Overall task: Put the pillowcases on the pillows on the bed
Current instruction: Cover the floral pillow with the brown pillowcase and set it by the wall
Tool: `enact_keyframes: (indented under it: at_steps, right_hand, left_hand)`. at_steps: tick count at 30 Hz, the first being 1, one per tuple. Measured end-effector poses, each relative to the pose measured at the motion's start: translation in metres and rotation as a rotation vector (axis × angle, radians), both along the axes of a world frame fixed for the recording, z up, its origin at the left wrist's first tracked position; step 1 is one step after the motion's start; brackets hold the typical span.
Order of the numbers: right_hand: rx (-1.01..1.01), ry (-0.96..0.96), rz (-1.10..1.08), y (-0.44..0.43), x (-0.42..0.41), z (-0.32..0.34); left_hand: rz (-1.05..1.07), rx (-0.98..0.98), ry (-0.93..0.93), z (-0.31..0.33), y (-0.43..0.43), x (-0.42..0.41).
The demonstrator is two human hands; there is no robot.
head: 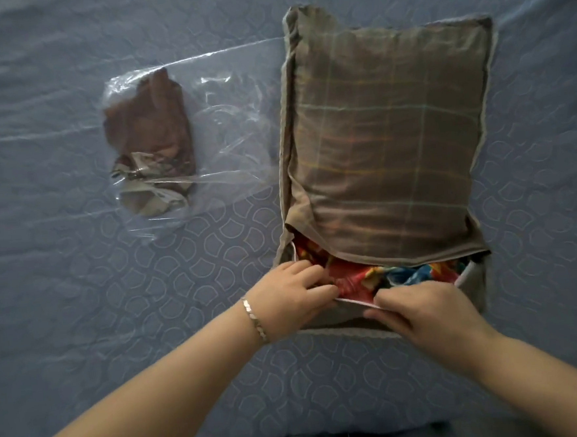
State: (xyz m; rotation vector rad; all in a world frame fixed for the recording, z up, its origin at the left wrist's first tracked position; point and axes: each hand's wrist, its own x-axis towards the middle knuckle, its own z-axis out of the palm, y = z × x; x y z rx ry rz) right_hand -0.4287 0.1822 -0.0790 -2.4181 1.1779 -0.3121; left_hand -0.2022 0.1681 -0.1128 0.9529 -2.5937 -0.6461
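While both forearms reach up from the 6 o'clock edge of the view, I count two hands at work on one pillow and one pillowcase. The left hand (292, 293) wears a single silvery bracelet (255, 319) at the wrist; its fingers are curled into the bunched printed cloth of the pillow (386, 274) and grip it at the 7 o'clock corner of the opening. The right hand (423, 311), just beside it at 5 o'clock, pinches the white-piped lower hem of the pillowcase (387, 136) between thumb and fingers.

Only a strip of the pillow shows, bright red, blue and yellow, peeking from the open mouth nearest the person. All else of it is inside the case, which lies flat on the bed with its long side running from 6 to 12 o'clock. It is a dull brown with thin checked lines in pale blue, yellow and red, has a flat border round the edge, and its 11 o'clock corner sticks up loosely.

Out at about 9 o'clock from the pillow, well apart from it, lies one clear plastic bag (226, 127), crinkled and shiny, with one folded cloth (151, 132) of darker brown inside. Under it all stretches one blue quilted bedspread (81, 301) stitched with a scalloped pattern.
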Motion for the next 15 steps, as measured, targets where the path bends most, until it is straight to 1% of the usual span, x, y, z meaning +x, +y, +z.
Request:
enact_keyframes:
  at_steps: [3,5,7,10,11,13,15]
  right_hand:
    - [-0.039,-0.02,0.02,-0.021,0.006,0.007]
    - [-0.069,-0.021,0.001,-0.036,0.012,0.007]
    - [-0.045,-0.025,0.001,-0.044,0.017,0.007]
    - [-0.023,-0.08,0.054,-0.038,0.024,0.008]
    - [-0.024,-0.105,0.065,-0.034,0.026,0.011]
    - [-0.032,-0.166,0.066,-0.027,0.031,0.017]
    - [-0.034,-0.199,0.088,-0.025,0.037,0.027]
  left_hand:
    - [0.049,-0.079,0.141,0.007,-0.009,0.012]
    - [0.092,-0.131,0.175,0.014,-0.013,0.016]
    - [0.151,-0.175,0.179,0.021,-0.014,0.021]
    - [0.218,-0.243,0.126,0.021,-0.01,0.027]
    - [0.222,-0.239,0.096,0.017,-0.01,0.029]
    - [0.21,-0.157,0.025,0.006,-0.013,0.034]
    - [0.193,-0.058,-0.083,-0.005,-0.02,0.045]
